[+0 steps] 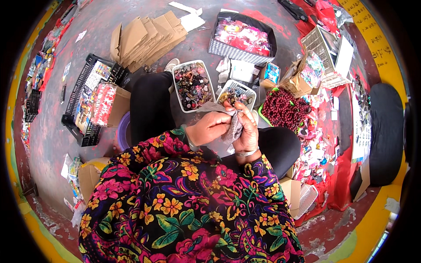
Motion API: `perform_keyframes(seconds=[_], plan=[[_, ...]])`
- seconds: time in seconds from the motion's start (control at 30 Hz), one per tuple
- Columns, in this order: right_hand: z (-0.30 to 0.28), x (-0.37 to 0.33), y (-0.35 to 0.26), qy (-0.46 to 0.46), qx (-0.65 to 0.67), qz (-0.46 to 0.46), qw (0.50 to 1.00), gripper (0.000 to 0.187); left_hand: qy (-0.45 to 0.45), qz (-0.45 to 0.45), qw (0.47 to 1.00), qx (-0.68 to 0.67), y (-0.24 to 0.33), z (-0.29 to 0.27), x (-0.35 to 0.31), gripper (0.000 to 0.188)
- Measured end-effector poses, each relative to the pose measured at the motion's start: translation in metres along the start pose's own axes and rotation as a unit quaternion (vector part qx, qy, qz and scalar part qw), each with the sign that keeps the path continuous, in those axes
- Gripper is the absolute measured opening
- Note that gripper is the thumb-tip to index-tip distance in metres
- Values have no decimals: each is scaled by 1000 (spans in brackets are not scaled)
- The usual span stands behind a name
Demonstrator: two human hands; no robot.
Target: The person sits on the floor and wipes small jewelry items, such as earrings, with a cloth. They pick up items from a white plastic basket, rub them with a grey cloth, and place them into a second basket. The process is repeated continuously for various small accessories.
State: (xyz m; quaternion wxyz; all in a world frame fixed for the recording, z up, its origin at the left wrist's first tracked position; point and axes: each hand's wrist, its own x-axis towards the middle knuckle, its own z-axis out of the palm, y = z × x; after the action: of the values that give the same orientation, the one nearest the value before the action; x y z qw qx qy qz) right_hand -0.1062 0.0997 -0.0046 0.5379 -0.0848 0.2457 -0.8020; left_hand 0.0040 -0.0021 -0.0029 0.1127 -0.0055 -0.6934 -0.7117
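Quietly, at the centre of the frame, our two bare hands come together over a crumpled grey cloth (236, 128). Our left hand (207, 128) grasps its left side, fingers curled inward; our right hand (246, 132) grips the other side between thumb and fingers, a pale band around the wrist. Whether anything small sits inside the folds, we cannot tell.

Just beyond our fingertips, slightly right of centre, stands a small white basket (253, 98) of mixed small pieces. To its left, in the upper middle, a larger white basket (210, 83) is filled with dark and pink hair ties (192, 85). Right of our hands, dark red beads (286, 108) lie heaped in a green-edged container (264, 116).

At the top, right of centre, we see a patterned bin (240, 53) packed with pink bagged goods (245, 36); at upper left, flattened cardboard (149, 38) leans in a fanned stack. A black crate (91, 139) occupies the left of the frame, with a purple basin (124, 131) near it. Across the bottom spreads our flowered garment (193, 197), bright blooms on black, while our dark-trousered legs (150, 103) flank the baskets.
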Motion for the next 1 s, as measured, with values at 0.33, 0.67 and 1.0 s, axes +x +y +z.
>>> perform_keyframes(seconds=[0.33,0.67,1.0], plan=[[18,1,14,-8,-175,-46,983,39,21,-25,994,-100,-4,-7,4,19],[-27,6,11,132,-139,16,981,29,65,-115,937,-324,-19,5,8,16],[-43,23,-21,295,22,-92,951,36,281,-180,766,-550,-19,-26,8,17]])
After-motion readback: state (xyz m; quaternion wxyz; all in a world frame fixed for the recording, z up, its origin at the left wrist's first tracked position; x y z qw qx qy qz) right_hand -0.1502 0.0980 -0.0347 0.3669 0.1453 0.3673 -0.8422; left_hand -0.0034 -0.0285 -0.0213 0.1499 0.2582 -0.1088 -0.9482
